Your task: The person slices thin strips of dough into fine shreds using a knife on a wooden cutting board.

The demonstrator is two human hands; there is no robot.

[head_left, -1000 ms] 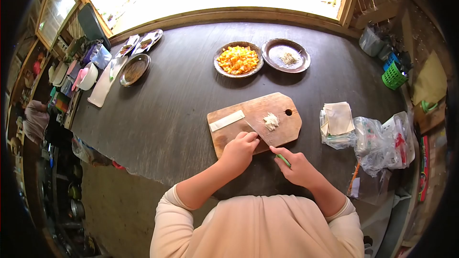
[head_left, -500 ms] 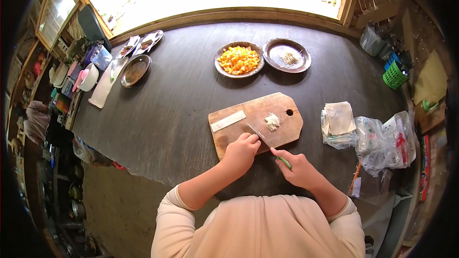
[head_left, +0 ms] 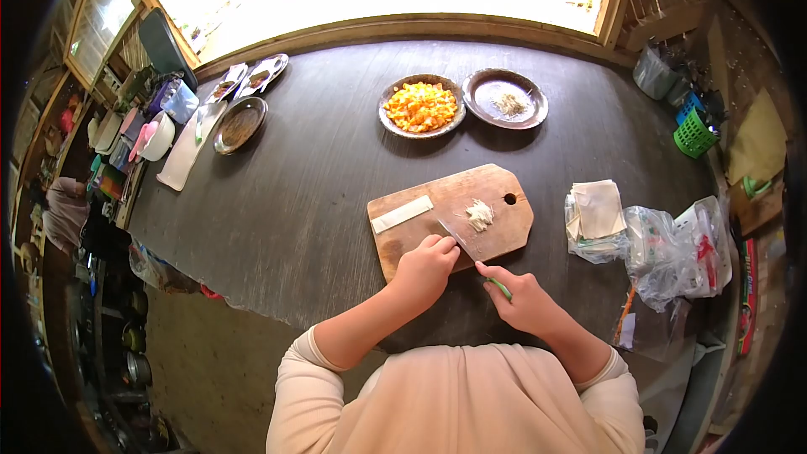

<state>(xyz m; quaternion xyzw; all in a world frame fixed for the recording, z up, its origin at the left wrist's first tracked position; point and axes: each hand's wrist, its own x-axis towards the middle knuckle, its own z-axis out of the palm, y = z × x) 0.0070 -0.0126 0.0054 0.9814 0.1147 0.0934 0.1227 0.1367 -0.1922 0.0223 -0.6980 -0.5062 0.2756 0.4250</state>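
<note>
A wooden cutting board (head_left: 496,240) lies on the dark table in front of me. My right hand (head_left: 523,298) is wrapped round the green handle of a knife (head_left: 467,250), whose blade slants up and left over the board. My left hand (head_left: 424,269) rests on the board with its fingers curled together beside the blade; what lies under the fingertips is hidden. Left of the blade sits a flat, pale strip (head_left: 402,214). A small heap of thin whitish shreds (head_left: 479,216) is right of the blade, near the board's hole.
Beyond the board stand a bowl of orange diced pieces (head_left: 420,108) and a plate (head_left: 523,118) with a few pale shreds. Square pale sheets (head_left: 598,206) and plastic bags (head_left: 664,244) lie at right, near a green basket (head_left: 694,134). A brown dish (head_left: 239,124) sits at left.
Almost nothing differs. Both hands, the knife and the shreds hold the same places on the board, and the view has shifted only very slightly.
</note>
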